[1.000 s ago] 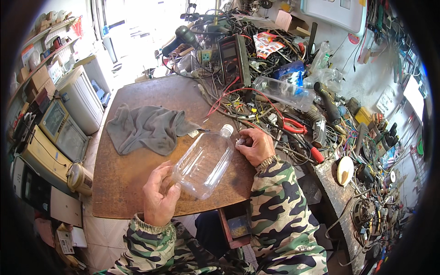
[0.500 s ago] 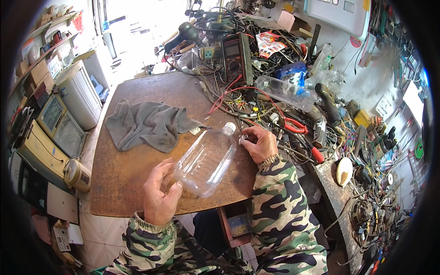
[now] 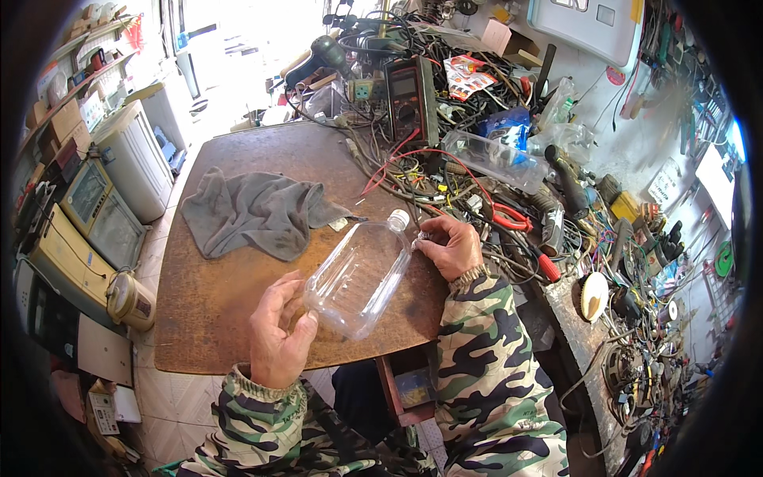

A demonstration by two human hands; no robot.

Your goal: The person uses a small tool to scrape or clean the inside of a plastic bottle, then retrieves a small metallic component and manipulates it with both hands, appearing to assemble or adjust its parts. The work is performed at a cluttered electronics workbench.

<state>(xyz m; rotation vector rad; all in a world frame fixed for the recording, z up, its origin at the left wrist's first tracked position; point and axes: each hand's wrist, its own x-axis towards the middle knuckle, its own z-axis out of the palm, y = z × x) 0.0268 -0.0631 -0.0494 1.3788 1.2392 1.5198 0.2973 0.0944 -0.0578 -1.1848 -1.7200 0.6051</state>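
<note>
Counter [image 3: 214, 318] comes first: a worn brown top with rounded corners, bare along its near edge and buried under clutter at its far and right sides. Beside it on the left stand pale, boxy machines [image 3: 95, 215] on the tiled floor. On the top's left half lies a crumpled grey cloth [image 3: 254, 211], one corner reaching toward the middle. Behind it a tangle of red and black wires [image 3: 413, 171] spreads out from a dark multimeter [image 3: 404, 99] propped upright at the back. A clear plastic tray [image 3: 493, 159] sits to the right of the meter, and red-handled pliers [image 3: 509, 216] lie just past the right hand.

Near the front edge a clear, empty plastic bottle [image 3: 358, 274] lies slanted on its side, its base toward the person and its white-capped neck pointing away to the right. The left hand [image 3: 278, 334] holds the base end, fingers [image 3: 296, 286] curled loosely around the bottom with the thumb on the near side. The right hand [image 3: 453, 246] rests on the counter just beside the bottle's neck, its fingers pinched together on something small and pale by the cap; what that small thing is cannot be made out. Both forearms wear camouflage sleeves [image 3: 493, 374].
</note>
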